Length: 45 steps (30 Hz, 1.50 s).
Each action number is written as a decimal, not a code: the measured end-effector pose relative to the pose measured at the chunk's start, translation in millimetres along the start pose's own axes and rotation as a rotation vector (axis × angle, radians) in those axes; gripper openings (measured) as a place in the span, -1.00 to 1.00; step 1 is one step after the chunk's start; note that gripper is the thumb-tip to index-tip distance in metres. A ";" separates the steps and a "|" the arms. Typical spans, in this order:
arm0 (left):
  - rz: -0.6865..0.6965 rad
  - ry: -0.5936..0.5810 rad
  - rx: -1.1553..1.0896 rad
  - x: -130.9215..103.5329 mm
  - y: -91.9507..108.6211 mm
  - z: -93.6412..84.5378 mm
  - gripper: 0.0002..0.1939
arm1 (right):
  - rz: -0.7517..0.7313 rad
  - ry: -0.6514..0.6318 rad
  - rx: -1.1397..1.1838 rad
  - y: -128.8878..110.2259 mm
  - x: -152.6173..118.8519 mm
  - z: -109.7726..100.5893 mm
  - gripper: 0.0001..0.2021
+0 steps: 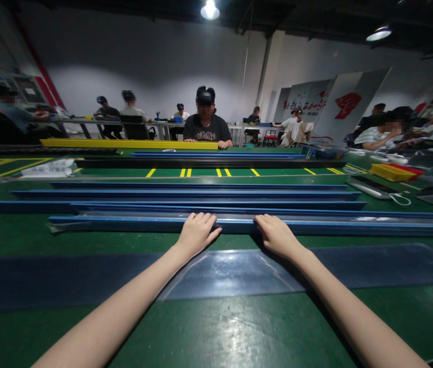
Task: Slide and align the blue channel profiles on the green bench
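Observation:
My left hand (198, 232) and my right hand (275, 233) rest on the nearest long blue channel (124, 224), a short way apart near its middle. The fingers of each hand curl over the near wall of that channel, and my left thumb lies along its near side. Clear film shows inside the channel and at its left end. More blue channels (40, 206) lie parallel just behind it. Between my forearms and beyond them, a long clear plastic strip (227, 273) lies flat on the green table (216, 327).
Behind the blue channels lies a long black bar (209, 163). Across the table a person (209, 125) touches a yellow channel (132, 144). A white device (371, 188) with a cord and a yellow tray (390, 172) stand at the right. Bagged items (48, 168) lie left.

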<state>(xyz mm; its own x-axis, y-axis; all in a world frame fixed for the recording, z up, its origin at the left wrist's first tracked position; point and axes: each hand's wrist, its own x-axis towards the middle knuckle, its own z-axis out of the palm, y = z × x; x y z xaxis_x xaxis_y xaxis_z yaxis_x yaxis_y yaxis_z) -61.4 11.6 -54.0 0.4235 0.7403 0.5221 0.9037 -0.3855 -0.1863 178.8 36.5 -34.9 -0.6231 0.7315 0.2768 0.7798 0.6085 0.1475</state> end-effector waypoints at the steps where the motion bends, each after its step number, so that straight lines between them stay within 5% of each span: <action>1: 0.001 0.003 0.001 0.0 0.0 0.2 -0.72 | -0.001 -0.001 0.000 0.2 0.0 0.3 -0.79; 45: 0.002 0.010 -0.001 0.1 -0.6 1.7 -0.72 | 0.001 0.004 -0.007 -0.6 0.2 -0.1 -0.81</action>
<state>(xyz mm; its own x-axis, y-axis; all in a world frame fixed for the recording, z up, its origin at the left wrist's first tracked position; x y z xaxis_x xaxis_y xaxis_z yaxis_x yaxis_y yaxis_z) -61.8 12.8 -55.2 0.4246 0.7341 0.5300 0.9028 -0.3877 -0.1862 178.2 36.2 -34.8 -0.6218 0.7312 0.2806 0.7811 0.6052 0.1541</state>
